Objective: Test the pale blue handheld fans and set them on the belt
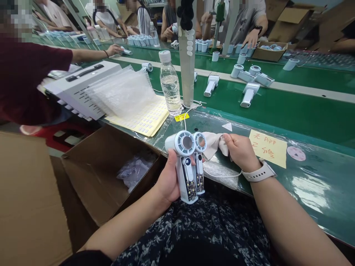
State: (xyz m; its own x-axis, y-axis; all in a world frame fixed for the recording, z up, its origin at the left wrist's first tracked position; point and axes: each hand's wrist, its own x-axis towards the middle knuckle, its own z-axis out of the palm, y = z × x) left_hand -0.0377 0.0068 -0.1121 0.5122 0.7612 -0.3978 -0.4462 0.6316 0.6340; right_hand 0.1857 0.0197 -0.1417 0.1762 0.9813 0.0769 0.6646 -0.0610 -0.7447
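I'm looking at two pale blue handheld fans, held side by side and nearly upright over the person's lap, right at the near edge of the bench. Each has a round head with spoked vents ringing a shiny, mirror-like disc. The handles have clear fronts, so I can see dark circuitry with small yellowish parts inside, and the nearer one has a little round display reading 20.

The left hand has its grip wrapped around both, thumb pressed along the nearer handle. The right hand, a pale watch on its wrist, is a closed fist pinching one white cloth, which trails toward the back of the fans.

On the bench I count one water bottle beside the metal post, one yellow note with red writing, and one round pink sticker. Four more fans lie closest on the green belt: two singly, two overlapping. One cardboard box sits by the left arm.
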